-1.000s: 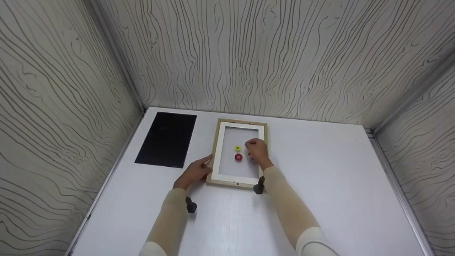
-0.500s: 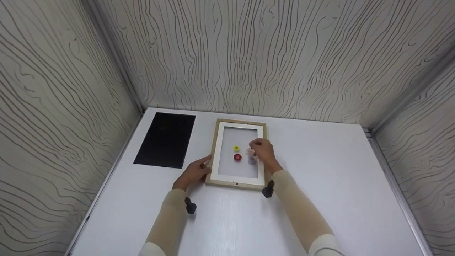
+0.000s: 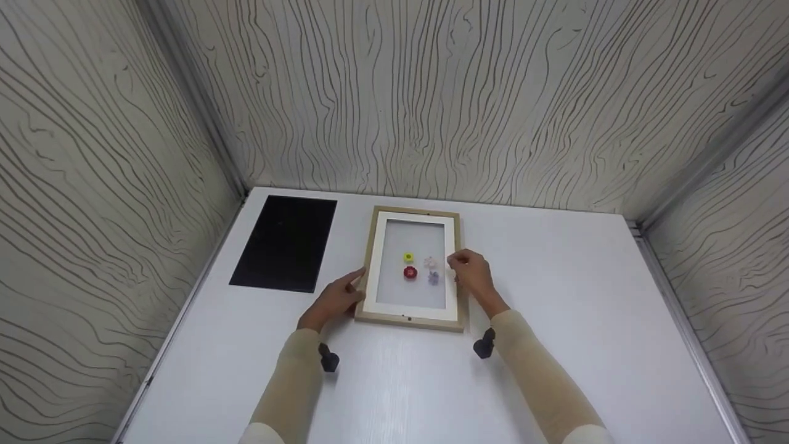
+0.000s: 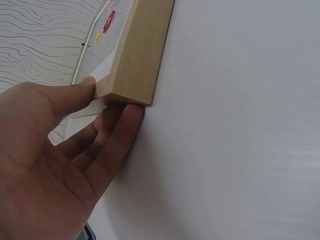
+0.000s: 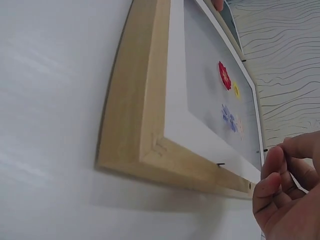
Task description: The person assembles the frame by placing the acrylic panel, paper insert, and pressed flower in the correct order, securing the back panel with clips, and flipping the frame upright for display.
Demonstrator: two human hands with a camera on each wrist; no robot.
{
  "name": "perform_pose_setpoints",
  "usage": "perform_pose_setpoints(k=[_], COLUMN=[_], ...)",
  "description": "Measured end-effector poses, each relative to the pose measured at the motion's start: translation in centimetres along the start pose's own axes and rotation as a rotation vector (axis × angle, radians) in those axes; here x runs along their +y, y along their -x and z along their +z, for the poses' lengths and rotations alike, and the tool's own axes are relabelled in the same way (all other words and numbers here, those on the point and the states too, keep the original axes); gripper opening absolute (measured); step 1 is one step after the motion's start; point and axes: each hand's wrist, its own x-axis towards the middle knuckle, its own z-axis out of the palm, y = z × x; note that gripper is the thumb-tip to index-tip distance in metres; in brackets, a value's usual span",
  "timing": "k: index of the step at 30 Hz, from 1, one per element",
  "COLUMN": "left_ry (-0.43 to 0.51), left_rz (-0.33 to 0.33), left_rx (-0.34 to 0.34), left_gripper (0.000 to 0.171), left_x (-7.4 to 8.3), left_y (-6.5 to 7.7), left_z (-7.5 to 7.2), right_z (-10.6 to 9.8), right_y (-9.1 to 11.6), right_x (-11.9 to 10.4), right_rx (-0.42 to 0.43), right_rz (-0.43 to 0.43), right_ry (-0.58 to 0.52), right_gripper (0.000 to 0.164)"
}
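A light wooden picture frame [image 3: 425, 322] with a white mat lies on the table. Inside its opening are a yellow flower [image 3: 408, 257], a red flower [image 3: 410, 272], a pale pink flower [image 3: 429, 263] and a lilac flower [image 5: 229, 118]. My left hand [image 3: 333, 300] grips the frame's left side, thumb on the top edge and fingers against the outer side in the left wrist view. Over the frame's right rail hovers my right hand [image 3: 473, 272], fingers curled and thumb meeting the index finger; nothing shows between them.
A flat black panel [image 3: 285, 243] lies at the back left of the white table [image 3: 573, 320], apart from the frame. Wood-patterned walls [image 3: 394, 105] stand behind the table and on both sides.
My right hand has drawn back rightward from the frame's opening to its right rail, uncovering the pink and lilac flowers. My left hand stays at the frame's left side.
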Motion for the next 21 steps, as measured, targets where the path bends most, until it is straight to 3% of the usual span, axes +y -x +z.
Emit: perform_pose_setpoints(k=[9, 21], left_ry=[0.024, 0.03], left_rz=[-0.024, -0.015], left_rx=[0.01, 0.005], left_gripper=[0.067, 0.06], left_x=[-0.1, -0.1], left_y=[0.3, 0.3], left_z=[0.0, 0.1], right_z=[-0.5, -0.4], right_y=[1.0, 2.2], right_x=[1.8, 3.5], right_rx=[0.03, -0.01], right_rz=[0.028, 0.085], right_ry=[0.014, 0.081], right_gripper=[0.026, 0.039])
